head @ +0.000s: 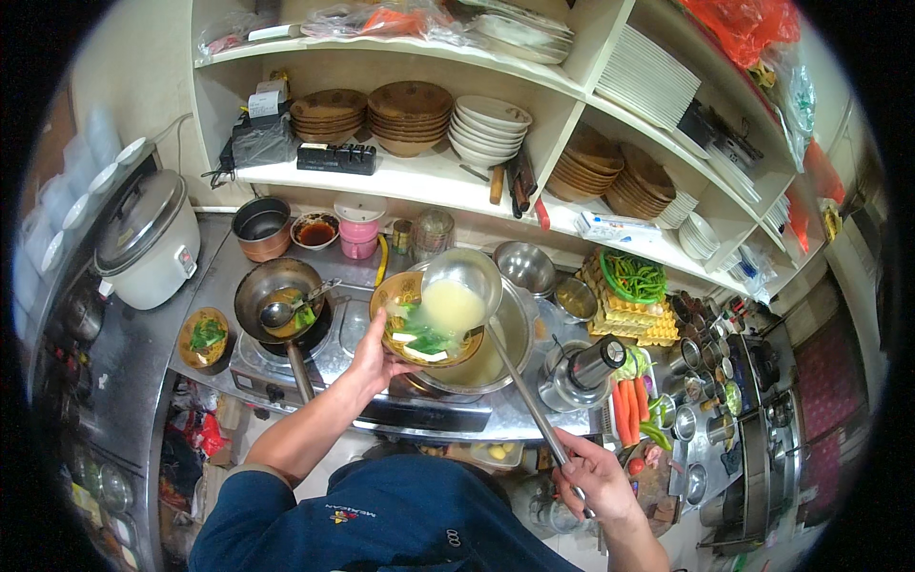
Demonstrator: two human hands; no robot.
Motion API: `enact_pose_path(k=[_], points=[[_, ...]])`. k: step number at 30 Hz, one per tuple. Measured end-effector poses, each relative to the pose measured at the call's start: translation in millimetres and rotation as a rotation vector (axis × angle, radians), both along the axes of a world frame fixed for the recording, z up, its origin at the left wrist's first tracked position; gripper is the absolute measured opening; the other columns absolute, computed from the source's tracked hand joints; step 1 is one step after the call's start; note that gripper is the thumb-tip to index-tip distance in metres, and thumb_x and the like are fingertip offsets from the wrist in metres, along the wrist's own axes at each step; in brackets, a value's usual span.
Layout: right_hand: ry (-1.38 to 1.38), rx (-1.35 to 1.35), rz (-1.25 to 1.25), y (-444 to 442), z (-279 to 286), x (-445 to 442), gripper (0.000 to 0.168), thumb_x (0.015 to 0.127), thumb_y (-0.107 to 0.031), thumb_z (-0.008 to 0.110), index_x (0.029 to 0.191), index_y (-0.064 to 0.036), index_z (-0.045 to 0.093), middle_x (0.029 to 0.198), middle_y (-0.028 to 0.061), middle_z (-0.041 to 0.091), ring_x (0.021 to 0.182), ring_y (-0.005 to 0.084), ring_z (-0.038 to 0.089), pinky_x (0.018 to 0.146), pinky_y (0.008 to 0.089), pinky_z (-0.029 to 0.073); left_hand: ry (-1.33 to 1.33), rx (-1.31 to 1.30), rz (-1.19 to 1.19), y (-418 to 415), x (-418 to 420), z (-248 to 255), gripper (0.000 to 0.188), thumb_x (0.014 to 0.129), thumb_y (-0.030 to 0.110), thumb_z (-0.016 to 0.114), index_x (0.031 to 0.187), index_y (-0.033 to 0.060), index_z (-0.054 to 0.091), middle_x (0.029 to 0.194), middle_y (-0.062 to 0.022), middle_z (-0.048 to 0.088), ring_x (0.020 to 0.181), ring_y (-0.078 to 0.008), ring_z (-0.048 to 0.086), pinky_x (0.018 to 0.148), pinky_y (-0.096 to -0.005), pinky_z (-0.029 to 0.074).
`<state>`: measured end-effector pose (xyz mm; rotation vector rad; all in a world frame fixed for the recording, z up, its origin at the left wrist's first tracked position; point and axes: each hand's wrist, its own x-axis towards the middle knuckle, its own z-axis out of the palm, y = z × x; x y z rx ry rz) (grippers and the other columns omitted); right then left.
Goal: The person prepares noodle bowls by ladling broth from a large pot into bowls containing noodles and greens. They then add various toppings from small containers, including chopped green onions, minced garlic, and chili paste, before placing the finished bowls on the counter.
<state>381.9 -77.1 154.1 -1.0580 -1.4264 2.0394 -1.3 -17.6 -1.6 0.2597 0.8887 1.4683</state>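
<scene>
My left hand (373,357) holds a brown patterned bowl (457,355) by its left rim, with noodles, green leaves and white pieces in it. In my right hand (586,475) is the long handle of a metal ladle (463,275). The ladle's bowl, full of pale yellow liquid, is tipped over the brown bowl. Both are above a large metal pot (525,343) of pale liquid. To the left a wok (250,304) stands on the gas stove (243,372), a metal spoon (275,314) and some greens inside it. Further left sits another bowl of noodles and greens (204,339).
A rice cooker (154,250) stands at the left, near a saucepan (262,247) and a bowl of red-brown sauce (316,232). At the right are a blender (579,372), carrots (625,415) and green peppers (636,275) above egg trays. A shelf (400,182) holds stacked bowls and knives.
</scene>
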Motion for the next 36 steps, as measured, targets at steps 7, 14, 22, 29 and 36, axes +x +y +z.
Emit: enact_pose_path(k=[7,14,22,29,36], points=[[-0.173,0.15,-0.041,-13,2,1,0.055,0.095,0.008,0.047,0.148,-0.001,0.036,0.074,0.0066,0.059,0.047,0.0086,0.046,0.044,0.0214,0.037,0.008,0.075,-0.014,-6,-7,-3,0.077,0.096,0.067,0.034,0.15,0.0118,0.031,0.146,-0.018,0.043,0.127,-0.0382,0.051,0.099,-0.0607,0.046],[-0.542,0.879,0.04,1,-28,1,0.055,0.09,-0.001,0.059,0.143,-0.002,0.045,0.082,0.0131,0.065,0.059,0.0223,0.061,0.056,0.0317,0.048,-0.039,0.101,0.03,-12,-7,4,0.074,0.098,0.064,0.035,0.147,0.0094,0.034,0.14,-0.0171,0.051,0.121,-0.0364,0.057,0.091,-0.054,0.055],[-0.97,1.458,0.202,19,-96,-2,0.07,0.077,-0.007,0.062,0.144,-0.018,0.047,0.078,0.0092,0.052,0.056,0.0272,0.061,0.049,0.0413,0.05,0.02,0.13,0.053,-20,-14,-1,0.077,0.095,0.067,0.036,0.147,0.0098,0.032,0.138,-0.0191,0.051,0.119,-0.034,0.058,0.089,-0.049,0.057],[-0.942,1.398,0.302,-1,-141,7,0.077,0.079,-0.008,0.061,0.15,-0.024,0.037,0.084,0.0089,0.053,0.055,0.0282,0.06,0.046,0.0413,0.05,0.03,0.089,0.106,-19,-13,12,0.073,0.099,0.063,0.033,0.148,0.0097,0.029,0.143,-0.019,0.046,0.125,-0.0379,0.053,0.091,-0.0574,0.054],[-0.679,1.363,0.174,-11,-174,-8,0.066,0.082,-0.01,0.066,0.145,-0.013,0.046,0.078,0.0082,0.055,0.05,0.0274,0.057,0.046,0.0394,0.05,0.117,-0.019,0.17,-4,-10,15,0.069,0.099,0.062,0.035,0.145,0.0097,0.035,0.138,-0.0188,0.05,0.121,-0.0368,0.057,0.088,-0.0578,0.055]])
